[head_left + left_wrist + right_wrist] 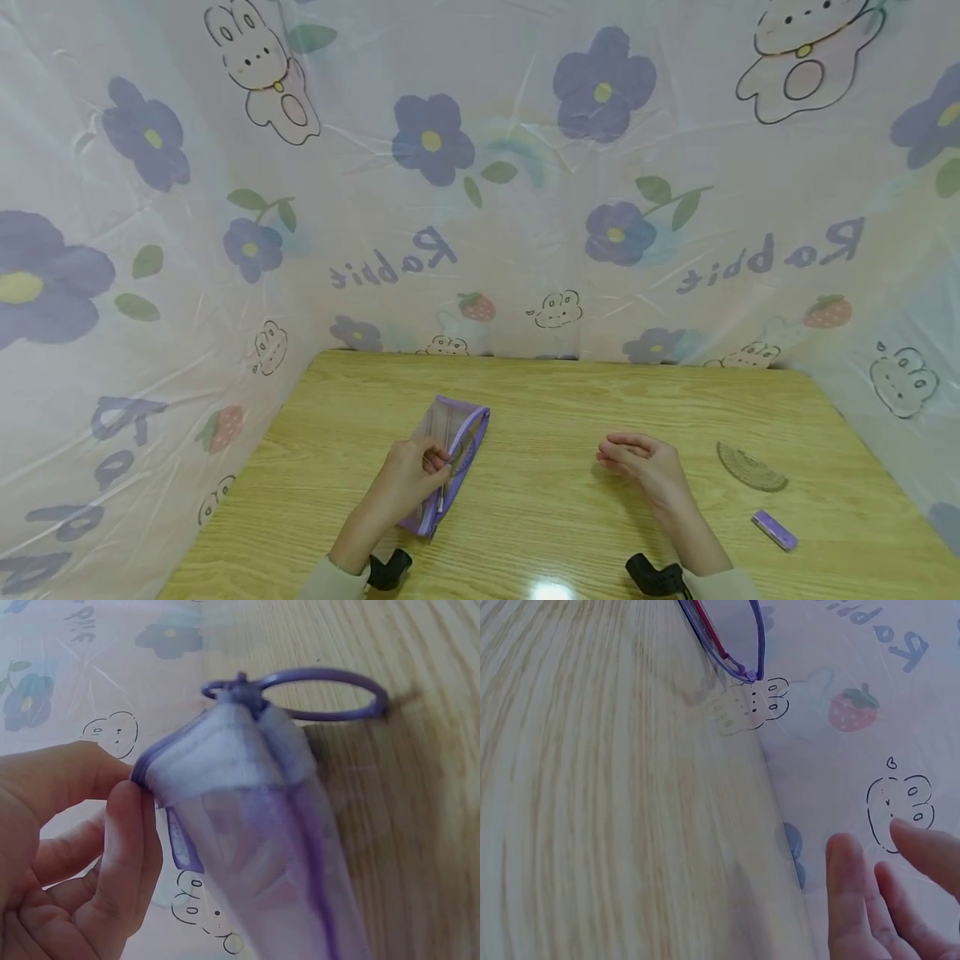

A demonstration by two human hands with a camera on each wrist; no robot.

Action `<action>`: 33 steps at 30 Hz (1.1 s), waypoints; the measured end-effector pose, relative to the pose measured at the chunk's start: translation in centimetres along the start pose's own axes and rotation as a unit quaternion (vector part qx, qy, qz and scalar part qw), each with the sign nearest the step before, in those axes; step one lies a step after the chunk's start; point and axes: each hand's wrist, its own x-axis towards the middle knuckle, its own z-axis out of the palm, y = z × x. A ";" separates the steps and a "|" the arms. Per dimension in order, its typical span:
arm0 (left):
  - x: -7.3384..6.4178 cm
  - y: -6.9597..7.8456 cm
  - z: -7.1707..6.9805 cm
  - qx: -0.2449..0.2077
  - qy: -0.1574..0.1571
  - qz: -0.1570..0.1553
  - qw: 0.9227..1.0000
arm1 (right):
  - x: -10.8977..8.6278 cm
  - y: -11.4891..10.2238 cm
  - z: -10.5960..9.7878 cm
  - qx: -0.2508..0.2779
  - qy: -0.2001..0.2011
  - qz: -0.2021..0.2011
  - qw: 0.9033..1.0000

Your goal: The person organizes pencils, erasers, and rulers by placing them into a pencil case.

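A see-through pencil case (431, 417) with purple trim lies on the table at centre-left, its zip side gaping. Slim pen-like things show inside it. My left hand (412, 471) pinches the case's zip edge between thumb and forefinger. Up close in the left wrist view, the pencil case (225, 757) has a pale band along its top, and a purple ring (330, 675) hangs at its end. My right hand (645, 467) is held over the table to the right of the case, fingers loosely bent and nothing between them.
A clear half-round protractor (750, 468) lies on the right of the wooden table (540, 500). Nearer me is a small purple oblong thing (774, 530). A rabbit-and-flower printed sheet (517, 208) hangs behind and at both sides.
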 end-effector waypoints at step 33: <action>0.0 0.0 0.1 0.000 -0.002 0.013 1.000 | -3.5 -0.4 -4.2 0.010 -0.010 -0.017 1.000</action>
